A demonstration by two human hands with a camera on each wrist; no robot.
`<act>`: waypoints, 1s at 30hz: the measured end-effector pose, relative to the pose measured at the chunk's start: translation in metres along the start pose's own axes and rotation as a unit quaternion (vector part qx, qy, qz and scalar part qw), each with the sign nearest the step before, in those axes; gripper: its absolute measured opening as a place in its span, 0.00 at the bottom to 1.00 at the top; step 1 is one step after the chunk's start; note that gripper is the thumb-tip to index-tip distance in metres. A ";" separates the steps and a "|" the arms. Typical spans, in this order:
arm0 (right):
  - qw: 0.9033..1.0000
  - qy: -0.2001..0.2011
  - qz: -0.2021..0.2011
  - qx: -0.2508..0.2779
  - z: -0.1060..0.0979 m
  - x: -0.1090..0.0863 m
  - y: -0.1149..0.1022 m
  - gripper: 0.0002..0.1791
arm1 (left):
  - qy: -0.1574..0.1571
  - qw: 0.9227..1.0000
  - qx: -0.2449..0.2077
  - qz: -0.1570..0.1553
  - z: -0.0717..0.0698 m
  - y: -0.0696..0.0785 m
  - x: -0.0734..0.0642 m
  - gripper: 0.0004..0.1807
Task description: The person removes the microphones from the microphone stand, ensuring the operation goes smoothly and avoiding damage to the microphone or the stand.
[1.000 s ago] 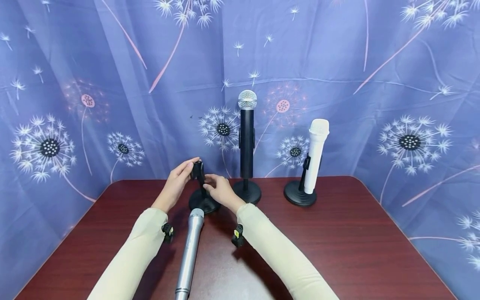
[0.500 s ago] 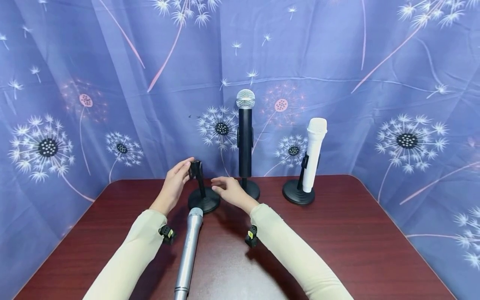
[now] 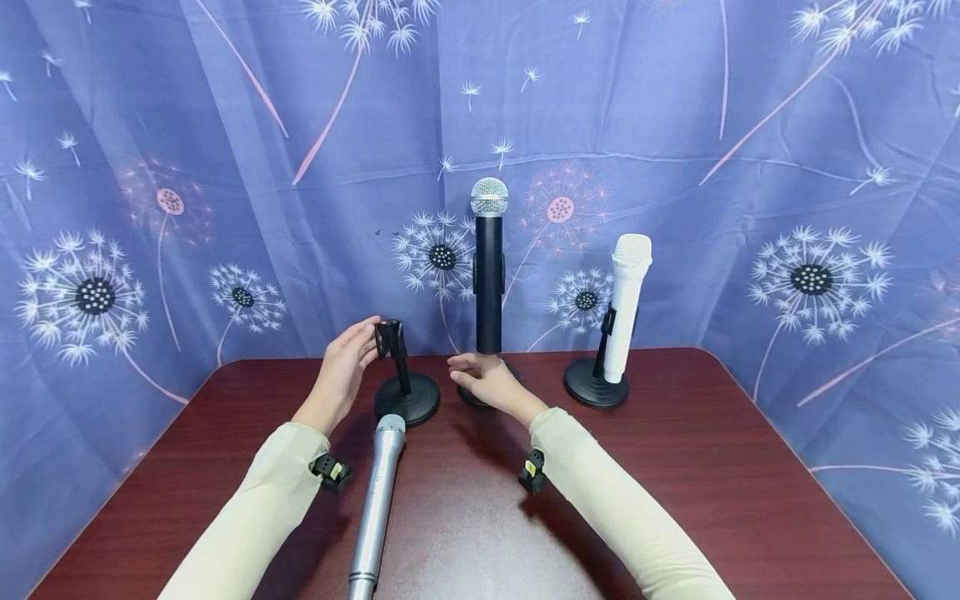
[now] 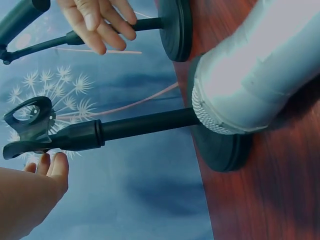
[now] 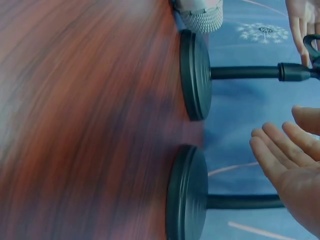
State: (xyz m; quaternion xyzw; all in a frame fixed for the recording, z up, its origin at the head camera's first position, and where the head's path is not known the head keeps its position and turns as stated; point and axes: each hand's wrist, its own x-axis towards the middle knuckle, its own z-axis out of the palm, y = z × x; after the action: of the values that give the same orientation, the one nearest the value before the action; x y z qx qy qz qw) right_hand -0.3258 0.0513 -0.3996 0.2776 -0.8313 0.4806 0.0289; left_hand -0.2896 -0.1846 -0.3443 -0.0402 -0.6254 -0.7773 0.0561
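A black microphone stand (image 3: 403, 373) with no microphone in its clip (image 4: 33, 131) stands on the table at the left of the middle. My left hand (image 3: 341, 368) touches that clip from the left with its fingertips, the fingers nearly straight. My right hand (image 3: 495, 385) holds nothing; its fingers are loosely bent in front of the middle stand's base (image 5: 189, 192), which it partly hides in the head view. In front of the bare stand lies a silver microphone (image 3: 378, 500), its mesh head near the round base (image 4: 220, 150).
A black microphone (image 3: 489, 283) with a silver mesh head stands upright in the middle stand. Farther right, a white microphone (image 3: 627, 312) leans slightly in its own stand (image 3: 592, 383). A blue dandelion-print curtain (image 3: 315, 250) hangs behind the dark red table (image 3: 720, 475).
My right hand has let go of the bare stand's pole and moved right, in front of the middle stand. My left hand has eased slightly left, and the clip has turned a little.
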 end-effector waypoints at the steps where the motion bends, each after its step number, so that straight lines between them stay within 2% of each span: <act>1: 1.000 0.004 -0.006 0.005 -0.002 -0.001 0.002 0.15 | 0.002 1.000 -0.003 0.000 0.000 0.001 -0.001 0.26; 4: 1.000 0.007 -0.016 0.020 -0.007 -0.003 0.007 0.15 | 0.006 1.000 -0.010 -0.003 0.000 0.003 -0.002 0.26; 9: 1.000 -0.003 0.011 0.026 -0.016 -0.006 0.013 0.17 | 0.012 1.000 -0.024 0.003 0.001 0.006 -0.005 0.25; 13: 1.000 -0.002 0.022 0.015 -0.022 -0.009 0.017 0.18 | 0.013 0.999 -0.024 0.037 0.002 0.009 -0.009 0.24; 14: 1.000 -0.001 0.021 0.015 -0.024 -0.012 0.013 0.18 | 0.012 0.999 -0.022 0.047 0.002 0.010 -0.010 0.24; 19: 1.000 0.021 0.006 0.012 -0.032 -0.018 0.021 0.16 | 0.003 0.995 -0.012 0.096 0.002 0.017 -0.017 0.24; 21: 0.999 0.031 0.005 0.012 -0.034 -0.018 0.029 0.15 | -0.002 0.993 -0.017 0.114 0.003 0.019 -0.020 0.24; 30: 0.996 0.083 -0.002 0.028 -0.042 -0.021 0.036 0.15 | -0.038 0.983 -0.039 0.177 0.013 0.026 -0.031 0.22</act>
State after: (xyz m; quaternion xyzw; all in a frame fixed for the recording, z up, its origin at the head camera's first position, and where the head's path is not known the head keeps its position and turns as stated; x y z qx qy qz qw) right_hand -0.3350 0.1090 -0.4120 0.2388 -0.8120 0.5247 0.0911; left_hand -0.2557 -0.1763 -0.3200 -0.1819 -0.5796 -0.7764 0.1679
